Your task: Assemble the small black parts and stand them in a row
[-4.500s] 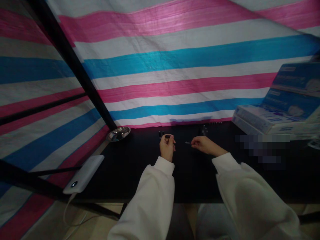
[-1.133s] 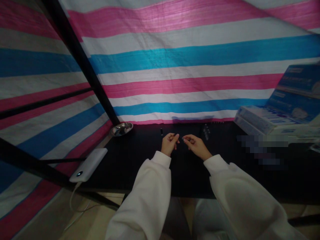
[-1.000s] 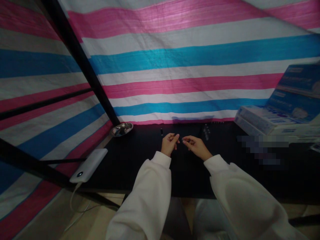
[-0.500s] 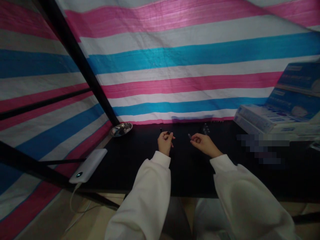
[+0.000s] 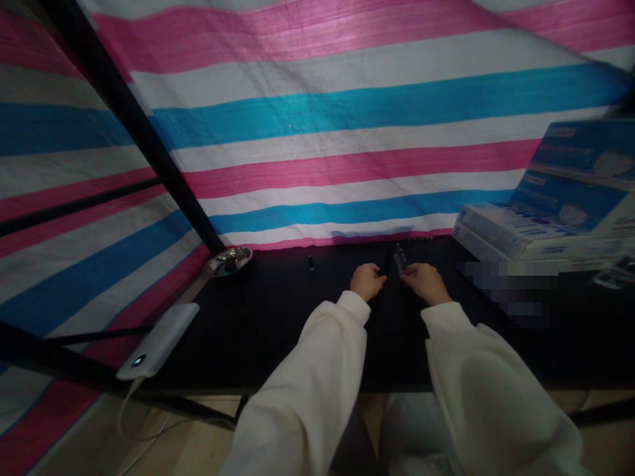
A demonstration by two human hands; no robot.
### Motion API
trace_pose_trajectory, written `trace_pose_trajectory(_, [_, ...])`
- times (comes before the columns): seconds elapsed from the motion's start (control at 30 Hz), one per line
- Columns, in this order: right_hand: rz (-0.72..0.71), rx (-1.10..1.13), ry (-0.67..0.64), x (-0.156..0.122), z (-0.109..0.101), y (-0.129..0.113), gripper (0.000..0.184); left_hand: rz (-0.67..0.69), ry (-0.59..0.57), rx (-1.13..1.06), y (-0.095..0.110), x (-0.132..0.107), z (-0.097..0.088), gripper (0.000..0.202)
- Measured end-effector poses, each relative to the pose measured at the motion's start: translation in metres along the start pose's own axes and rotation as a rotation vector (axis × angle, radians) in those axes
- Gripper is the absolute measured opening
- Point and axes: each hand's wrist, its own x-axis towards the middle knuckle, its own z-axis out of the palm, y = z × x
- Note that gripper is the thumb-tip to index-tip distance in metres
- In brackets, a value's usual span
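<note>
My left hand (image 5: pixel 367 281) is over the middle of the black table, its fingers curled in and closed. A small dark thing shows at its fingertips, too small to name. To its right, my right hand (image 5: pixel 426 284) has its thumb and fingers pinched together at the near end of a group of small clear pieces (image 5: pixel 400 256). Whether it grips one of them I cannot tell. A small dark, narrow cylinder with a pale end (image 5: pixel 311 264) lies on the table, left of my left hand and apart from it.
A shiny metal bowl (image 5: pixel 230 262) sits at the table's back left corner. At the left edge lies a white power bank (image 5: pixel 159 340) with a cable. Blue and white boxes (image 5: pixel 526 231) are stacked at the right. Striped sheeting (image 5: pixel 317 158) hangs behind the black table (image 5: pixel 278 330).
My left hand has moved right, and the dark cylinder now lies in the open on the table. My right hand has shifted to the clear pieces. The view has turned slightly right.
</note>
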Motion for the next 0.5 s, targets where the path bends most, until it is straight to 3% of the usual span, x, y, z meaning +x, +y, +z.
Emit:
trace_pose_trajectory(0.27, [0.037,-0.070,-0.021,0.000,0.005,-0.003,0.024,-0.017,0.067,0.269,0.009,0.003,0.020,0.023])
trace_pose_trajectory(0.5, [0.058,-0.055,-0.052,-0.001,0.006,-0.002,0.023,-0.063,0.032,0.407,0.016,-0.003,0.019,0.032])
